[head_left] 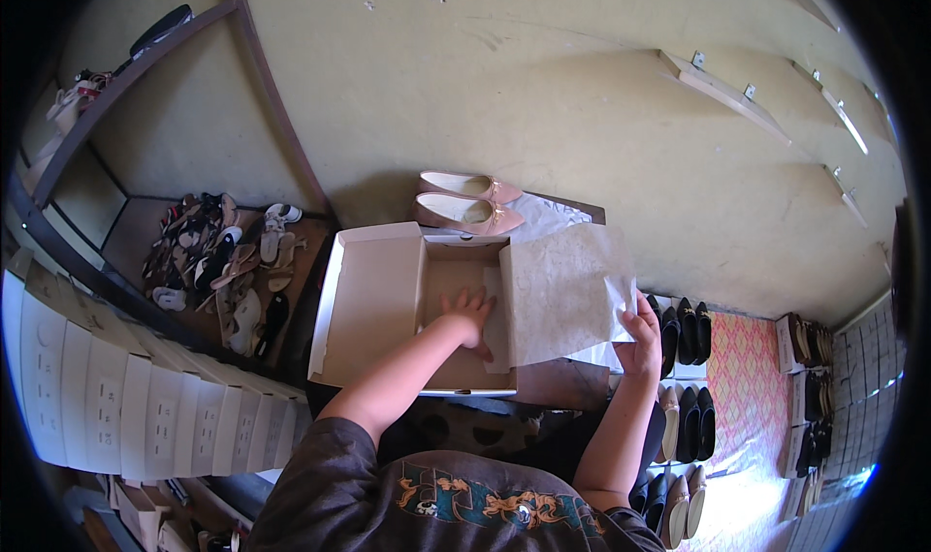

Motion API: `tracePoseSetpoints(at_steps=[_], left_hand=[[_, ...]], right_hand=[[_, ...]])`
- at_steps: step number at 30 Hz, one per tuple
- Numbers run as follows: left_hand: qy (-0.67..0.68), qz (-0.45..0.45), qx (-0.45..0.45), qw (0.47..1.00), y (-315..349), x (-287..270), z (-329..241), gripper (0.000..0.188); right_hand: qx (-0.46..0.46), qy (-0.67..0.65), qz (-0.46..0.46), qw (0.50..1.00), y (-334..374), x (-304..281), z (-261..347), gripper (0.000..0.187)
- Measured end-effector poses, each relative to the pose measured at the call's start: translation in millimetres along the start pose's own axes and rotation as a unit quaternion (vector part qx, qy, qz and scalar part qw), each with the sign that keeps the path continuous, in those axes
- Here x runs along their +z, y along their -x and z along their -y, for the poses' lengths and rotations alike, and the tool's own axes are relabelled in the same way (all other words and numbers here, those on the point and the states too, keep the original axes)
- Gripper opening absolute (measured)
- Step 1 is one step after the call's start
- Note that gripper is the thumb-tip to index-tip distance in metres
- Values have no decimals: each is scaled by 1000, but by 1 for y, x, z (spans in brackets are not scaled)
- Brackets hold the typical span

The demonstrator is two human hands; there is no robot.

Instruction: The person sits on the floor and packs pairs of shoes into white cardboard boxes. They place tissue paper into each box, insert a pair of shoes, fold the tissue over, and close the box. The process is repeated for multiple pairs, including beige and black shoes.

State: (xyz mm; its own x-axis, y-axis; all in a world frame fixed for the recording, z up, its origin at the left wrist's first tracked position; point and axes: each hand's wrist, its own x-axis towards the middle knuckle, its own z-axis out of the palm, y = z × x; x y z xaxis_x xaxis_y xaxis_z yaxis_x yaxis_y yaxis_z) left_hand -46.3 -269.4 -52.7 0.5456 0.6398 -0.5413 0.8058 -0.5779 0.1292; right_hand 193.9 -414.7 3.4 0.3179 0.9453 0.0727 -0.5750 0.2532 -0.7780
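Note:
A shoebox (371, 305) lies in front of me with its lid folded out to the left and its inside showing. Down in its tray, my left hand (470, 321) rests with fingers spread, touching the inside near the paper's left edge. A sheet of thin, whitish wrapping paper (565, 292) spreads over the box's right side and beyond it. My right hand (641, 337) pinches the crumpled right edge of this sheet. Just behind the box stands a pair of pinkish-tan pointed flat shoes (467, 213), side by side, toes pointing right.
Stacked white boxes (145, 411) line the left side, below a shelf holding assorted sandals and shoes (238, 261). On the right, several pairs of flats (690, 426) stand in rows beside a red patterned floor covering (747, 378). Small wall shelves (727, 96) jut out at upper right.

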Motion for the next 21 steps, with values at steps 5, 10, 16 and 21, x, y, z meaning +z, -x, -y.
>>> tracePoseSetpoints(at_steps=[5, 10, 16, 21], left_hand=[[-16, -3, -5, 1000, 0, -1, -1, 123], [-19, -27, -8, 999, 7, -13, 4, 108], [189, -215, 59, 956, -30, -84, 58, 29], [171, -357, -16, 918, -77, -136, 94, 19]], right_hand=[[-1, 4, -3, 1000, 1, 3, 2, 47], [6, -14, 14, 1000, -1, -3, -1, 48], [-4, -15, 16, 1000, -4, -6, -2, 51], [21, 52, -23, 998, -4, -4, 0, 63]])
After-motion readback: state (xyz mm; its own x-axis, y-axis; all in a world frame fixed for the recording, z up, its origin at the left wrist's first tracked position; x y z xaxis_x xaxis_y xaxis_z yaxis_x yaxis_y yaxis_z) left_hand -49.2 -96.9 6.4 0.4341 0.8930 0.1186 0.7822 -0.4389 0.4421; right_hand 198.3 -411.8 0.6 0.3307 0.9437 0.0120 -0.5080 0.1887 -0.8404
